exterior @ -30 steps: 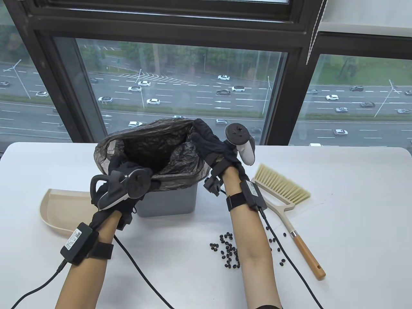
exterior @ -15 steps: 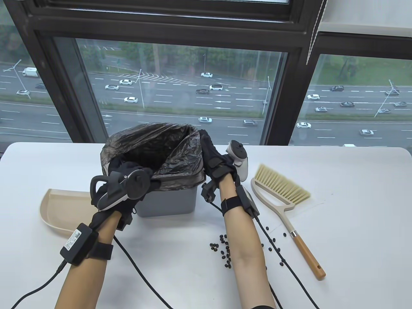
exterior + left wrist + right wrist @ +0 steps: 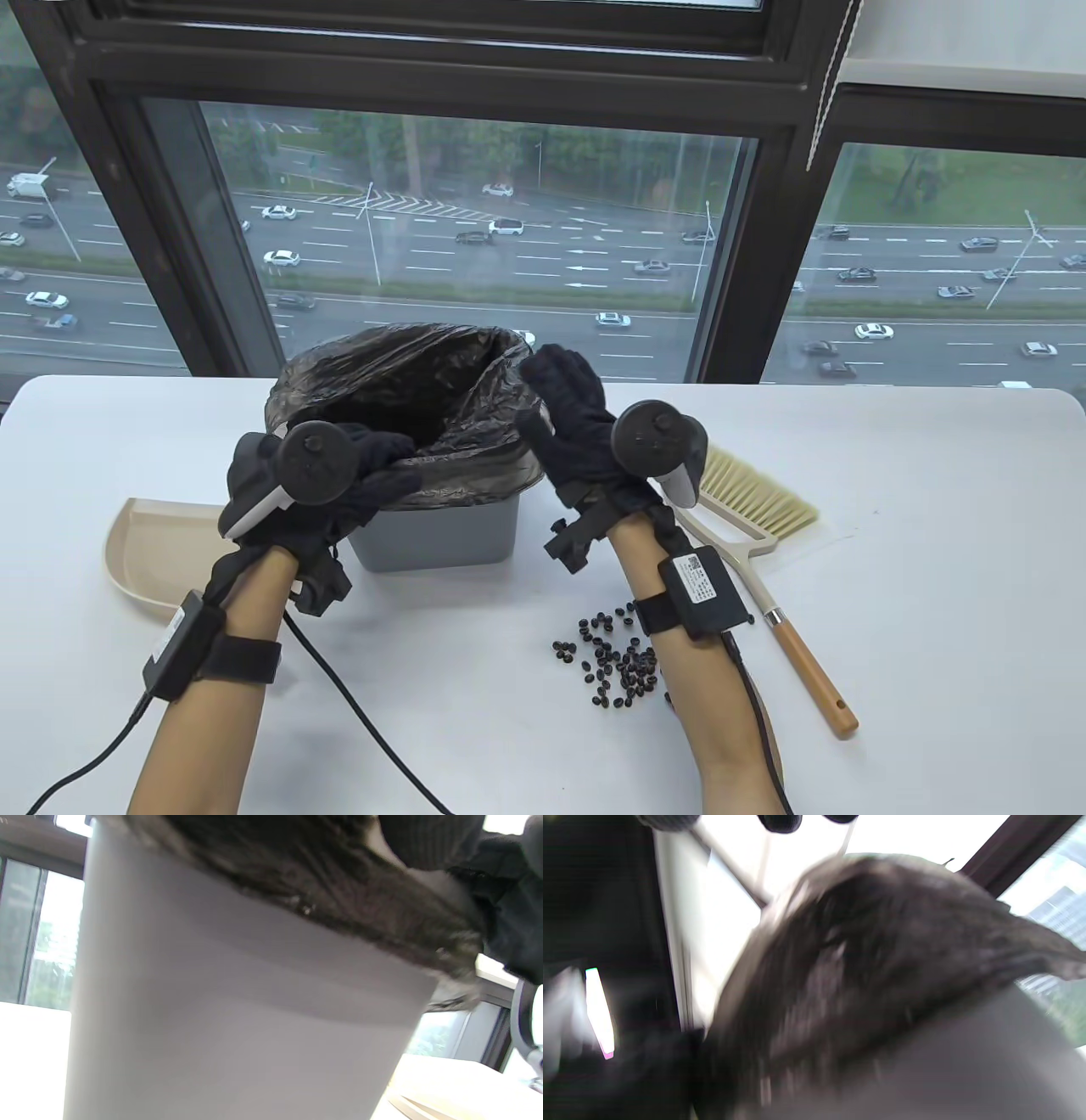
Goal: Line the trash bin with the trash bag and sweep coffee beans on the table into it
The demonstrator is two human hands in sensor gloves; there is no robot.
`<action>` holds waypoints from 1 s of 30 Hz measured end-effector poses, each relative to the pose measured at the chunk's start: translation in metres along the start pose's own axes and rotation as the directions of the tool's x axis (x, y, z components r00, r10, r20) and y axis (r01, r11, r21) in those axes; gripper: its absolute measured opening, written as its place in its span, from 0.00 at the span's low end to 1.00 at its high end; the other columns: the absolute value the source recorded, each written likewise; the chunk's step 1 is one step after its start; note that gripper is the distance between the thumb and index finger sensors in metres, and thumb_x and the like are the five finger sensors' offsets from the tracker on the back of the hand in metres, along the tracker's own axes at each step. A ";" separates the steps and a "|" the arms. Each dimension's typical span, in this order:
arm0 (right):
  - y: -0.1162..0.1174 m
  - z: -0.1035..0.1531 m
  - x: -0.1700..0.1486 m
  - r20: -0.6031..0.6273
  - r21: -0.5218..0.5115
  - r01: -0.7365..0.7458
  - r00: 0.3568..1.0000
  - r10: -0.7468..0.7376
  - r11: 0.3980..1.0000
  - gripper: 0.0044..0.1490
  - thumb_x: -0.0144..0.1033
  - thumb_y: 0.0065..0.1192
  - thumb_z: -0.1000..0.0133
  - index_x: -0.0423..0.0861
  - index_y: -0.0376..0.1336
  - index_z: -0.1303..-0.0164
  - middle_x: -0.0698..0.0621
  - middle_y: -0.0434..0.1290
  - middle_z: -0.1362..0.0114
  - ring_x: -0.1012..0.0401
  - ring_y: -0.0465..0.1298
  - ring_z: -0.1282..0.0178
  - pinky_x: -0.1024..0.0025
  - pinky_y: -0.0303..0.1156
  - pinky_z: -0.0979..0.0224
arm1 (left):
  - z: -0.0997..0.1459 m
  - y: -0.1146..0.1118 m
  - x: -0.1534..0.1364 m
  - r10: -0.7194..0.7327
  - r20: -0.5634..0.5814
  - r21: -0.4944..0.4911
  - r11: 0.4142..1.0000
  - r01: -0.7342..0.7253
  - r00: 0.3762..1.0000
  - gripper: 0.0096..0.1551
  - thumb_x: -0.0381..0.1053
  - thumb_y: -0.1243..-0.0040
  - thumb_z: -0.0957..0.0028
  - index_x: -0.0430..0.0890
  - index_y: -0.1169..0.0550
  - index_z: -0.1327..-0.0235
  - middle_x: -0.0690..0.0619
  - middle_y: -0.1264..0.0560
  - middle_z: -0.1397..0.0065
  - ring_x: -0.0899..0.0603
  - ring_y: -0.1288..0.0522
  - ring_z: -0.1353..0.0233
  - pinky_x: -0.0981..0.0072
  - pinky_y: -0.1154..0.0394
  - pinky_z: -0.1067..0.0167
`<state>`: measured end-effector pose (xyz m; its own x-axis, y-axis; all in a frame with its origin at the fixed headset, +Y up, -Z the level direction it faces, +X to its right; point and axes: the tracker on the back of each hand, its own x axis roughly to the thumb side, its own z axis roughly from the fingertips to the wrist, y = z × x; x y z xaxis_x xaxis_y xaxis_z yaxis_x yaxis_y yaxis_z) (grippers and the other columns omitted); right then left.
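Note:
A grey trash bin (image 3: 433, 535) stands mid-table with a black trash bag (image 3: 407, 399) inside, its hem folded over the rim. My left hand (image 3: 377, 467) lies over the near-left rim, fingers curled on the bag's hem. The left wrist view shows the bin wall (image 3: 237, 1027), the hem (image 3: 339, 891) and the gloved fingers (image 3: 509, 899) on it. My right hand (image 3: 556, 382) stands with straight fingers beside the bag's right corner, holding nothing. Its view is blurred: bag (image 3: 874, 963) over the bin (image 3: 967, 1069). Coffee beans (image 3: 619, 662) lie scattered in front, by my right forearm.
A hand brush (image 3: 755, 501) with a wooden handle lies right of the bin, partly behind my right hand. A beige dustpan (image 3: 153, 552) sits to the left. Glove cables trail off the near edge. A window runs behind the table.
My right hand let go of the raised right corner of the bag and dropped back beside the bin. The bag now sits lower on the rim. My left hand turned a little.

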<state>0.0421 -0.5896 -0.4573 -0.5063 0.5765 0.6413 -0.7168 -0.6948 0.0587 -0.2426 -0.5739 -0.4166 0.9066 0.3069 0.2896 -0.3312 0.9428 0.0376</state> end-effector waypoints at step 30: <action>0.038 0.001 -0.007 -0.054 0.040 -0.165 0.985 0.167 0.986 0.28 0.60 0.52 0.46 0.56 0.63 0.41 0.48 0.52 0.15 0.46 0.38 0.14 0.46 0.38 0.18 | -0.042 -0.029 -0.138 0.837 -0.300 0.070 0.498 -0.864 0.458 0.58 0.80 0.65 0.43 0.45 0.58 0.12 0.35 0.48 0.09 0.23 0.39 0.16 0.34 0.36 0.28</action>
<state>0.0187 -0.6204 -0.4589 -0.6439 0.4748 0.6000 -0.6040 -0.7968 -0.0176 -0.3468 -0.6383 -0.4975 0.2163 0.9686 -0.1226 -0.9668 0.1950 -0.1649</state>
